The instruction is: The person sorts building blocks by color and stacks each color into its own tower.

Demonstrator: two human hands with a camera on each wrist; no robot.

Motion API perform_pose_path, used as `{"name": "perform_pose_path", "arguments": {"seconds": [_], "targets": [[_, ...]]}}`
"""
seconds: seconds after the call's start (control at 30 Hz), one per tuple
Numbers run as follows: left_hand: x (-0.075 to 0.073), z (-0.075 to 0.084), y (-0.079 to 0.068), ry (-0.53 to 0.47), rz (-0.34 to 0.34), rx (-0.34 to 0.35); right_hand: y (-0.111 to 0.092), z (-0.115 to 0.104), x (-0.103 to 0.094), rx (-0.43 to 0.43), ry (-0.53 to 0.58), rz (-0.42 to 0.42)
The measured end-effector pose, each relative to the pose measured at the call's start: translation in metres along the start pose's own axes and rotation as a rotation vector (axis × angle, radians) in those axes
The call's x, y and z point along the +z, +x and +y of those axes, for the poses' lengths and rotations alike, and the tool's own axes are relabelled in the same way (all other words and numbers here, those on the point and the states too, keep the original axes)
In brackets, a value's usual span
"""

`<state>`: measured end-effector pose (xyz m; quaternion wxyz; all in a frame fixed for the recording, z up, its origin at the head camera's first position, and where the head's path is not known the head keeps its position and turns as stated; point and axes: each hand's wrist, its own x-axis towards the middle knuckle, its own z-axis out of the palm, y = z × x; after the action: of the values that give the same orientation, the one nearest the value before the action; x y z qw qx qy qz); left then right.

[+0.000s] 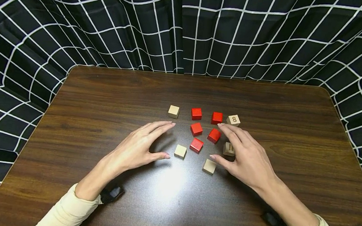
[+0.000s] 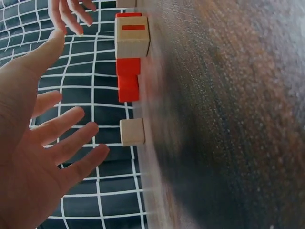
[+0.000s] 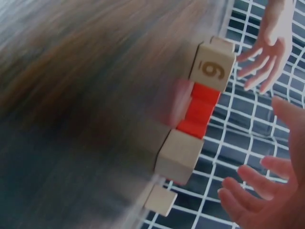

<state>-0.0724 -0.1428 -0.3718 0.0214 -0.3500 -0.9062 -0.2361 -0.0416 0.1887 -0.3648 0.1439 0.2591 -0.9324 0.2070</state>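
Note:
My left hand (image 1: pixel 142 143) hovers left of a loose group of small cubes, fingers extended, thumb apart, holding nothing. Over the group's right side hangs my right hand (image 1: pixel 249 156), likewise extended and holding nothing. Several red cubes fill the middle, among them a rear one (image 1: pixel 196 113) and a front one (image 1: pixel 196 145). Plain wood cubes surround them: a rear left one (image 1: pixel 173 111), one near my left thumb (image 1: pixel 180 151) and one by my right thumb (image 1: pixel 209 166). A wood cube marked 8 (image 1: pixel 233 120) sits rear right. Another wood cube (image 1: pixel 229 149) is partly covered by my right hand.
The cubes lie on a dark brown wooden table (image 1: pixel 105 95) with rounded far corners. A black curtain with a white grid (image 1: pixel 214 29) hangs behind it and along both sides. Light glares off the tabletop in front of the cubes.

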Motion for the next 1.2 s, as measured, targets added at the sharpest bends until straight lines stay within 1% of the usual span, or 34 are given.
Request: {"name": "perform_pose_path", "arguments": {"seconds": [0.4,0.53,0.8,1.0,1.2], "targets": [[0.004,-0.002,0.002,-0.110,0.002,0.020,0.003,-0.013,0.011,-0.008,0.051,-0.007],[0.007,-0.003,0.003,-0.120,0.012,0.036,0.003,-0.017,0.014,-0.009,0.092,-0.021],[0.012,-0.006,0.007,-0.210,0.032,0.082,0.005,-0.026,0.021,0.010,0.181,-0.068],[0.013,-0.005,0.007,-0.254,0.009,0.078,0.007,-0.032,0.024,0.004,0.208,-0.079],[0.012,-0.004,0.007,-0.265,0.002,0.078,0.010,-0.034,0.028,-0.013,0.235,-0.077]]}}
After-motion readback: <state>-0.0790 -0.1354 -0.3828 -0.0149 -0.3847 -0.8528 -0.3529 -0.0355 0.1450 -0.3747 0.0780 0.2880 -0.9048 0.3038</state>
